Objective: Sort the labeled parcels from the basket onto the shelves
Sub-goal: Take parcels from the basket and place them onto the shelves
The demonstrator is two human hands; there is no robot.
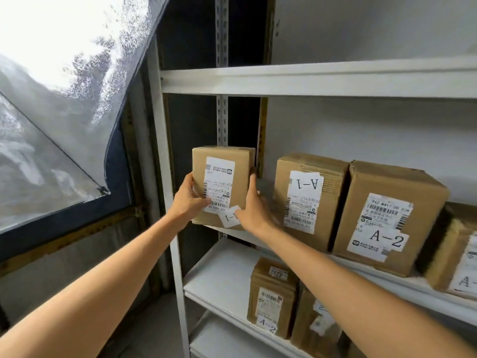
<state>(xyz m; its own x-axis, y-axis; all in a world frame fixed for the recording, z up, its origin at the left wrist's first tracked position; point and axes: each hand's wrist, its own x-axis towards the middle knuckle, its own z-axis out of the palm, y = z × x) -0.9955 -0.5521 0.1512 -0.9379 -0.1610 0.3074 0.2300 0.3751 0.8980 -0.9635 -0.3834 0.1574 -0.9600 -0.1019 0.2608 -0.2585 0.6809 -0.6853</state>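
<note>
A translucent plastic sheet hangs before a dark window frame.

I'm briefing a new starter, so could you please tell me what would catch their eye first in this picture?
First, the cardboard parcel gripped by the left hand and right hand at the left end of the middle shelf. Right of it stand a parcel marked A-1, its label upside down, and a parcel marked A-2. A bright plastic sheet hangs at far left.

1. On the white shelving unit, the middle shelf bears an upside-down "A-1" box, a large "A-2" box and a cropped box.
2. The lower shelf bears a small "A-2" box just beside another box.
</note>
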